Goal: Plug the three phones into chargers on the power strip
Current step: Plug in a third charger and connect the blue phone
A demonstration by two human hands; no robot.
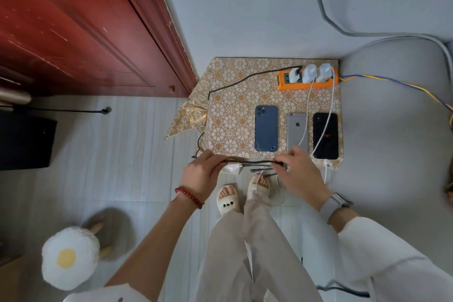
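Three phones lie face down in a row on the patterned table (235, 95), and the work in hand looks to be the last of the three hook-ups. Going left to right: the left hand (202, 174) has its fingers curled round the black braided cable (247, 162) at the near edge of the table, holding it taut. That cable runs back along the table's left side to the leftmost white charger (293, 75) on the orange power strip (306, 84) at the far right corner. Next comes the blue phone (266, 128), which has no lead at its near end that I can make out, so I judge it to be the one not yet connected. The right hand (300, 174) pinches the other end of the black cable, near the plug, just below the silver phone (297, 130); several short plug tips seem to hang from that end, though they are too small to sort out. One white cable (309, 103) crosses the silver phone, whose port is hidden by the hand. The black phone (325, 135) on the right has another white cable (331, 105) over it, with a white plug at its near edge.

The next move calls for picking the fitting tip, turning it toward the blue phone's near edge, and pressing it squarely in while the phone is steadied.
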